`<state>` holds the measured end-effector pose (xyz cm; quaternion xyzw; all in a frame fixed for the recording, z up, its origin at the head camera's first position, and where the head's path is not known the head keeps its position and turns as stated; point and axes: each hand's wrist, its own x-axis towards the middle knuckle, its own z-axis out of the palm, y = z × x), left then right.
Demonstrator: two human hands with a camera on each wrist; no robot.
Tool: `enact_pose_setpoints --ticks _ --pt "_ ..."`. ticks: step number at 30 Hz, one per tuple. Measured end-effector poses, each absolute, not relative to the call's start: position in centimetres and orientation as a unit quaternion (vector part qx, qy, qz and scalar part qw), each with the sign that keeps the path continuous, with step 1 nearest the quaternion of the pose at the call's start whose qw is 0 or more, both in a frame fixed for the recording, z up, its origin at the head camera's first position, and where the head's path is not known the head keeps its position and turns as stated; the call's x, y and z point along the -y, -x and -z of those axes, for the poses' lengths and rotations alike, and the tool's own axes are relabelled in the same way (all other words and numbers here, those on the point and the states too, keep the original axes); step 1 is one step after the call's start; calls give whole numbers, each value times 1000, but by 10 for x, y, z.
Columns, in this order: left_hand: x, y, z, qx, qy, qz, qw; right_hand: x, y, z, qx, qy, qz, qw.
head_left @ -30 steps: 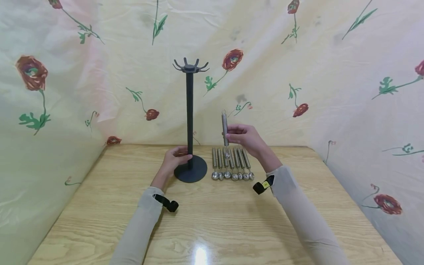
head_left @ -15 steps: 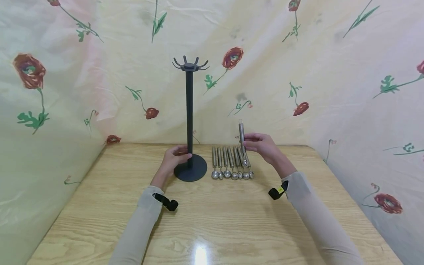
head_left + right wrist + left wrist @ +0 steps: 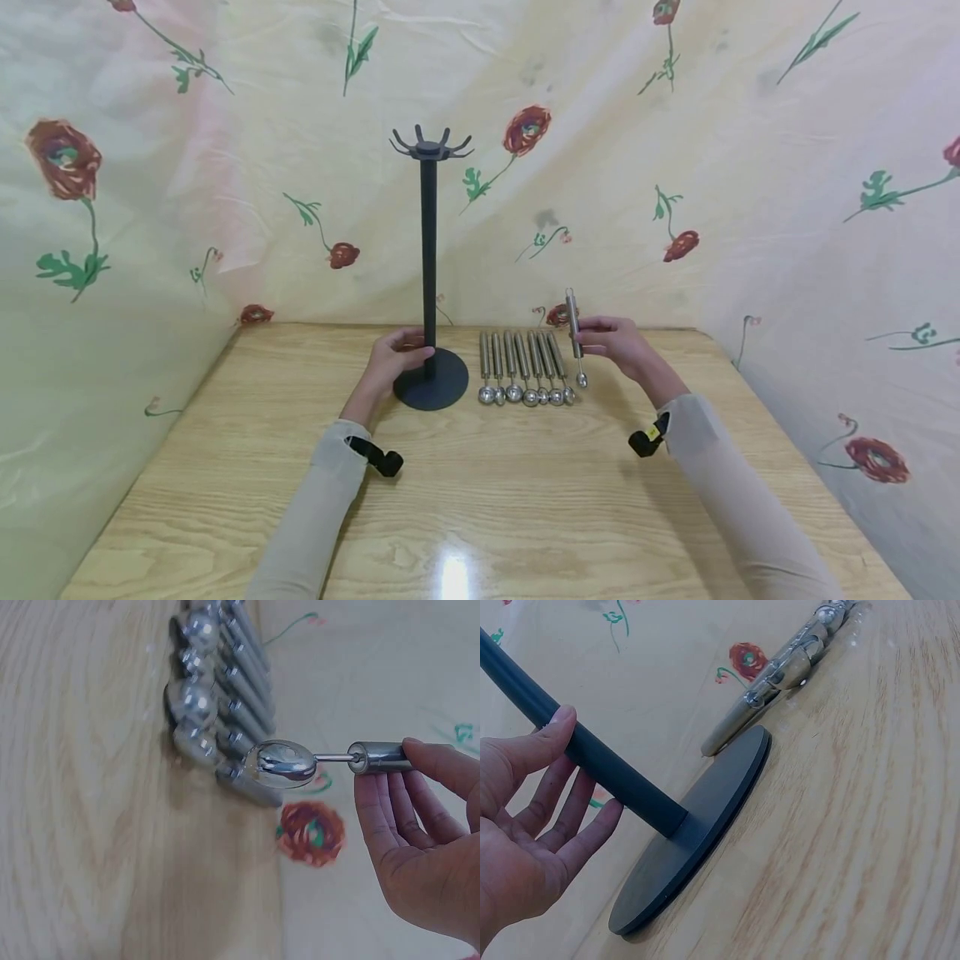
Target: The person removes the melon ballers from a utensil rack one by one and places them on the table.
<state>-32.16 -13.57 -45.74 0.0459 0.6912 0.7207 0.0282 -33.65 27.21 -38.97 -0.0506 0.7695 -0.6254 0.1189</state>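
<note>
A small steel melon baller (image 3: 574, 325) with a hanging loop at its top is pinched by my right hand (image 3: 615, 340), thumb against the handle and fingers behind it. It stands nearly upright above the table, its oval scoop (image 3: 289, 763) pointing down and just right of the row. Several similar melon ballers (image 3: 522, 354) lie side by side, scoops toward me. Left of them rises a black stand (image 3: 429, 250) with a ring of bare upturned hooks (image 3: 428, 151). My left hand (image 3: 390, 360) grips its pole low down, just above the round base (image 3: 697, 825).
The wooden table (image 3: 480, 492) ends at a back edge right behind the row. A pale cloth (image 3: 360, 283) with printed red flowers hangs behind and along both sides. The stand's base sits a short way left of the melon ballers.
My right hand has moved right and lower with the melon baller, from over the row's middle to beyond its right end. My left hand stays on the pole.
</note>
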Motion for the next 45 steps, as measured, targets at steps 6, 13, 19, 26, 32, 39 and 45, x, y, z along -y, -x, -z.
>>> enact_pose_setpoints --ticks 6,13,19,26,32,39,45 --pt "136 321 456 -687 -44 -724 29 -286 340 402 -778 47 615 119" --pt "136 321 456 -688 -47 -723 29 -296 342 418 -772 49 622 123" --pt "136 321 457 -686 -51 -726 26 -296 345 427 -762 39 633 129" --pt "135 321 456 -683 -50 -728 25 -293 346 433 -755 12 643 130" --pt "135 322 457 -684 -42 -728 27 -290 346 437 -755 0 642 132" --pt "135 322 457 -680 -40 -732 27 -289 348 444 -766 -8 630 127" --pt "136 323 457 -680 -39 -731 28 -286 349 448 -775 -10 620 122"
